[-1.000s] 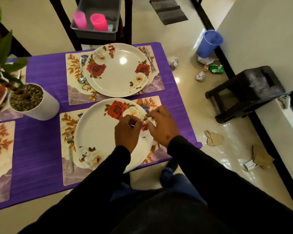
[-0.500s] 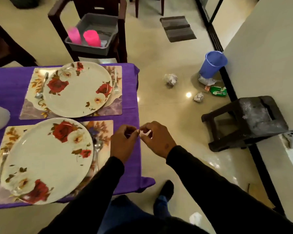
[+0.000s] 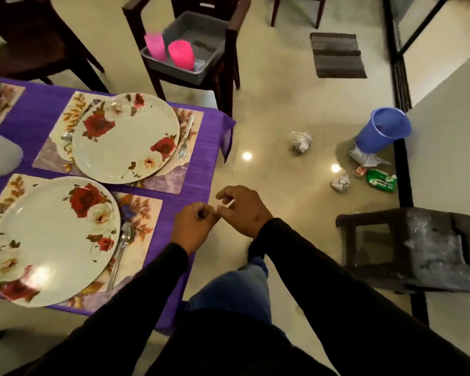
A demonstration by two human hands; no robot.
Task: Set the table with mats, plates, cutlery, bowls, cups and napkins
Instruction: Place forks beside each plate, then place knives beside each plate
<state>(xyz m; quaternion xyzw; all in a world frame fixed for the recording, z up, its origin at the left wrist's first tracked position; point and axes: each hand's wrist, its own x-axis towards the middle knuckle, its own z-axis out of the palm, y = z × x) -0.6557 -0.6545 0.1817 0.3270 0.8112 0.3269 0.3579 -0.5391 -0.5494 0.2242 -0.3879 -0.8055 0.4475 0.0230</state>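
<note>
Both hands had moved off the near plate (image 3: 49, 240) past the table (image 3: 196, 164) edge; left hand (image 3: 194, 229) and right hand (image 3: 244, 210) met, fingers curled, pinching something too small to tell.

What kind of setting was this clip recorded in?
Most likely a home dining room: a table under a purple tablecloth laid with floral plates, wooden dining chairs around it, and a tiled floor with a small rug.

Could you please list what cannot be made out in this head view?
- Whatever the left hand and right hand pinch: too small, hidden by curled fingers.
- Grey plastic tub contents behind two pink cups: blurred.
- White rounded pot: cut off by left edge.
</note>
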